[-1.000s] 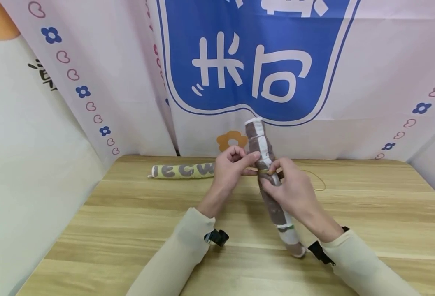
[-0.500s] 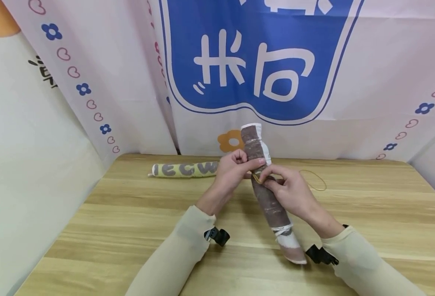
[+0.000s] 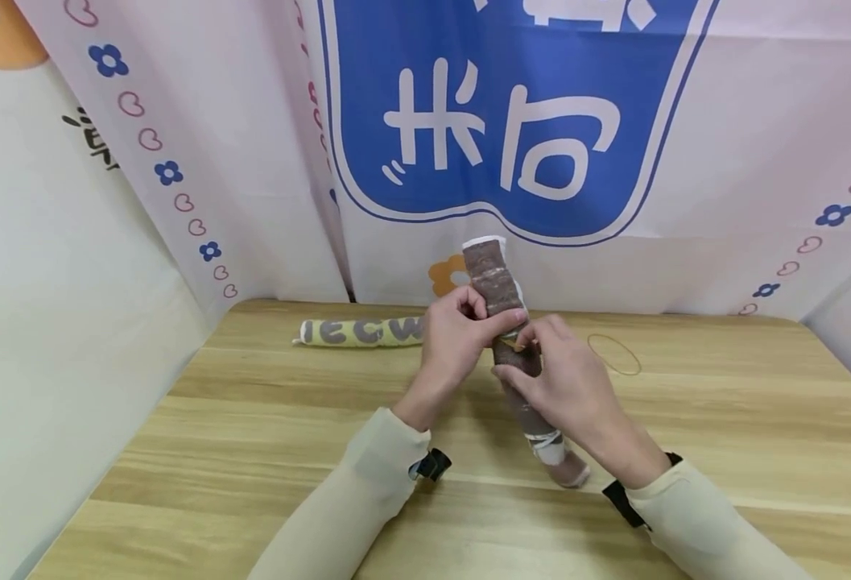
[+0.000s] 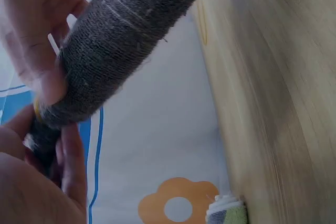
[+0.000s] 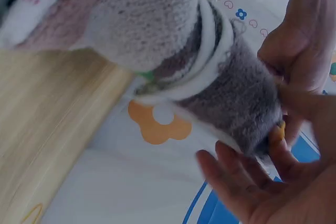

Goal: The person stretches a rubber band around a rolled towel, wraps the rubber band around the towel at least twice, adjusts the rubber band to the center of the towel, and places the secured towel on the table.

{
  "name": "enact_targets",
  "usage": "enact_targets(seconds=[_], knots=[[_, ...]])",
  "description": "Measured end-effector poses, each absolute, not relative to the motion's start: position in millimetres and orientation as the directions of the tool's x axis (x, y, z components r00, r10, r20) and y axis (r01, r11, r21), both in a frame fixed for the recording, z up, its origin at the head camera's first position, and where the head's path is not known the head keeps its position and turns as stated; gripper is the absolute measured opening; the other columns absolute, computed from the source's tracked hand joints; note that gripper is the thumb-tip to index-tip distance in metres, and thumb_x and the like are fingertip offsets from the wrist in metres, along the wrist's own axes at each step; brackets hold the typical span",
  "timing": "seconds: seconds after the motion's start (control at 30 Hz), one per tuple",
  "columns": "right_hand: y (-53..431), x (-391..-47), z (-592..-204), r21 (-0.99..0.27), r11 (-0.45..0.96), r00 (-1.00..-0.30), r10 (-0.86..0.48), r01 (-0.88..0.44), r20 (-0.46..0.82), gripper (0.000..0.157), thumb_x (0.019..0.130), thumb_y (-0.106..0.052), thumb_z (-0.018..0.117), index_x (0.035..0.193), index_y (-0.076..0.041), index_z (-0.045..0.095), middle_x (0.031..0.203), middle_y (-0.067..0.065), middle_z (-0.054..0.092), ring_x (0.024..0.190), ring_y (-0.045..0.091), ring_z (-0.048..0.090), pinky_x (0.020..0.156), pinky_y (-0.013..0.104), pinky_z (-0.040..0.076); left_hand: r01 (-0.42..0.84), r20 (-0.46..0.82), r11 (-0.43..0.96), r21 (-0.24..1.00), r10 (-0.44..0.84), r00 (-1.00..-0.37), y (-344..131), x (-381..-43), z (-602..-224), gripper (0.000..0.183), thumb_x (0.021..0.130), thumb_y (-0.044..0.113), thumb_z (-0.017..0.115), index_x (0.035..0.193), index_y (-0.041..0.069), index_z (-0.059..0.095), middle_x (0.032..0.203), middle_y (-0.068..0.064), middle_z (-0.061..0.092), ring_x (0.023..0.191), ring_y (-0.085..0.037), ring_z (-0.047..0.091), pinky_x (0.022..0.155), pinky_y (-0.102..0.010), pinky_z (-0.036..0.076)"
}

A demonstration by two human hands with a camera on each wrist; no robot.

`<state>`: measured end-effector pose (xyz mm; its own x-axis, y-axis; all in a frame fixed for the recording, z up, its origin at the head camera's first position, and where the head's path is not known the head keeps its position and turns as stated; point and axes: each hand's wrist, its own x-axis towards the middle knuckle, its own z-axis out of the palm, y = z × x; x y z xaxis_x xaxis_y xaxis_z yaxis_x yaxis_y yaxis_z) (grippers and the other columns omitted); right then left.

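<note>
Over the wooden table (image 3: 287,451): one brown cloth roll (image 3: 493,282), aslant, yellow band (image 3: 510,343) about its middle. My left hand (image 3: 454,338): gripping the roll above the band, thumb on the near face. My right hand (image 3: 577,379): thumb and fingers curled round the roll at the band. On the tabletop: one yellow-green roll (image 3: 360,332), lettered, left; one loose band (image 3: 624,374), right.

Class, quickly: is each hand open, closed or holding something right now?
Left hand: closed, holding the rolled brown-and-white towel near its upper end.
Right hand: closed, gripping the same towel at the yellow rubber band.
</note>
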<state>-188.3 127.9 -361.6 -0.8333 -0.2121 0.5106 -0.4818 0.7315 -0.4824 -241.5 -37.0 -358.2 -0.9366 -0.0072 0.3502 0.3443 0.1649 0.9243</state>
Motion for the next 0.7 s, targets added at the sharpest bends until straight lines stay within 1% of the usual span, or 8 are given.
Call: enact_targets(seconds=[0.1,0.17,0.23,0.33,0.43,0.57,0.63,0.7], knots=[[130.6,-189.0,-357.5,-0.535,0.707,-0.841,-0.158,-0.462,0.517,0.032,0.086,-0.006,0.088,0.103,-0.002,0.062,0.104,0.016,0.067,0.084,0.029,0.07,0.066,0.043,0.06,0.334,0.335,-0.025,0.942,0.077,-0.939,-39.2,-245.3,-361.4,0.035,0.087,0.024,0.09,0.08,0.013,0.058,0.075,0.0,0.061,0.072,-0.013,0.062,0.063,-0.029,0.057],[133.6,-190.0,-354.7,-0.647,0.625,-0.872,-0.115,-0.436,0.476,0.026,0.088,-0.001,0.084,0.103,-0.001,0.062,0.105,0.017,0.068,0.087,0.032,0.074,0.067,0.041,0.061,0.269,0.294,-0.169,0.948,0.149,-0.944,-41.2,-248.9,-364.9,0.027,0.092,0.015,0.084,0.084,0.011,0.058,0.08,-0.001,0.061,0.076,-0.014,0.065,0.07,-0.031,0.062],[136.5,-191.2,-352.2,-0.766,0.51,-0.911,-0.093,-0.391,0.403,0.022,0.091,0.002,0.08,0.104,-0.001,0.062,0.108,0.019,0.068,0.088,0.033,0.076,0.066,0.036,0.061,0.183,0.243,-0.261,0.948,0.223,-0.944,-43.1,-252.4,-367.9,0.02,0.096,0.009,0.076,0.087,0.01,0.058,0.084,-0.001,0.062,0.082,-0.014,0.067,0.076,-0.033,0.063],[138.5,-192.7,-349.4,-0.871,0.367,-0.945,-0.102,-0.327,0.311,0.019,0.094,0.004,0.076,0.107,0.0,0.063,0.108,0.02,0.065,0.082,0.03,0.076,0.065,0.03,0.059,0.094,0.178,-0.286,0.954,0.285,-0.942,-44.4,-256.5,-370.6,0.02,0.098,0.009,0.072,0.086,0.011,0.057,0.088,-0.001,0.063,0.087,-0.013,0.067,0.076,-0.032,0.062],[137.8,-193.5,-348.4,-0.889,0.316,-0.943,-0.137,-0.333,0.304,0.018,0.094,0.007,0.073,0.109,-0.001,0.065,0.106,0.02,0.064,0.079,0.027,0.076,0.065,0.031,0.06,0.053,0.138,-0.282,0.958,0.293,-0.946,-44.3,-259.8,-371.3,0.024,0.097,0.012,0.073,0.083,0.012,0.054,0.091,-0.001,0.064,0.089,-0.014,0.068,0.073,-0.031,0.061],[136.4,-192.7,-350.0,-0.858,0.334,-0.92,-0.181,-0.391,0.348,0.018,0.095,0.01,0.07,0.104,-0.005,0.07,0.105,0.016,0.066,0.076,0.022,0.07,0.063,0.031,0.058,0.051,0.124,-0.272,0.961,0.257,-0.958,-42.7,-259.2,-369.1,0.032,0.093,0.01,0.079,0.081,0.012,0.05,0.087,-0.001,0.06,0.086,-0.015,0.067,0.068,-0.031,0.062],[136.4,-192.0,-351.8,-0.838,0.361,-0.912,-0.19,-0.41,0.365,0.019,0.096,0.011,0.069,0.102,-0.006,0.073,0.105,0.013,0.067,0.075,0.022,0.066,0.063,0.032,0.057,0.072,0.136,-0.262,0.962,0.235,-0.962,-41.0,-256.4,-366.9,0.034,0.092,0.007,0.08,0.08,0.012,0.048,0.084,-0.001,0.057,0.084,-0.015,0.066,0.065,-0.03,0.061],[136.2,-191.8,-353.8,-0.814,0.394,-0.905,-0.18,-0.426,0.386,0.019,0.096,0.011,0.069,0.101,-0.007,0.074,0.106,0.011,0.069,0.079,0.024,0.066,0.065,0.033,0.057,0.121,0.167,-0.226,0.966,0.197,-0.966,-38.6,-253.3,-364.1,0.037,0.09,0.007,0.082,0.08,0.012,0.048,0.082,-0.001,0.056,0.08,-0.014,0.064,0.062,-0.028,0.059]])
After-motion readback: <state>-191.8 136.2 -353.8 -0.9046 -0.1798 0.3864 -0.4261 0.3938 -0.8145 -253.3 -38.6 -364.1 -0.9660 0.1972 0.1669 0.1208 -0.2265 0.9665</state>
